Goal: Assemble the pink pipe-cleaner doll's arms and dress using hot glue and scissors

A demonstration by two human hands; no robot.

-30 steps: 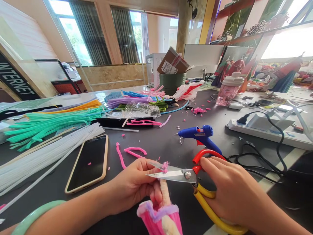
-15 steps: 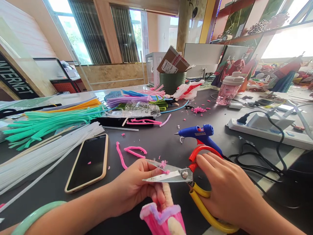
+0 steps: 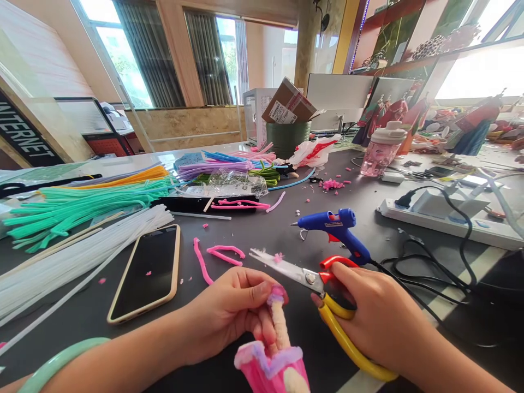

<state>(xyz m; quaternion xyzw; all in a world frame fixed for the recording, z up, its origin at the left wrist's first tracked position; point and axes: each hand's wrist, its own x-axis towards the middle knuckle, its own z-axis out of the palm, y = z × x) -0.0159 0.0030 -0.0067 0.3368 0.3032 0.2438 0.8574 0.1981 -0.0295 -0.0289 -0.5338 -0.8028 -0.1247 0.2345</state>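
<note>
Pink fuzz makes up the skirt of a small figure (image 3: pixel 272 371) at the near middle of the dark table (image 3: pixel 254 232), its wavy edge trimmed in lilac. From where I stand, one cream limb (image 3: pixel 280 326) points away from the skirt toward the far side, ending in a pink and lilac tip (image 3: pixel 277 295). That tip sits right at the ends of the left hand's (image 3: pixel 235 308) thumb and forefinger, pinched with hardly a gap between them; the other fingers curl on the left of the limb, below the tip. A second cream limb shows at the near edge, clear of the fingers.

On the right, the person's right hand (image 3: pixel 370 308) is wrapped around scissors (image 3: pixel 310 279) with one red and one yellow handle. Their blades are nearly together, slanting left and away just beyond the pinched tip, apart from it, with a pink tuft (image 3: pixel 278 257) clinging on top.

Farther off lies a blue glue gun (image 3: pixel 339 228), near the red handle. Left of the hands rest a phone (image 3: pixel 145 273) and two pink strands, one bent (image 3: pixel 226 253), one nearly straight (image 3: pixel 200 263).
</note>
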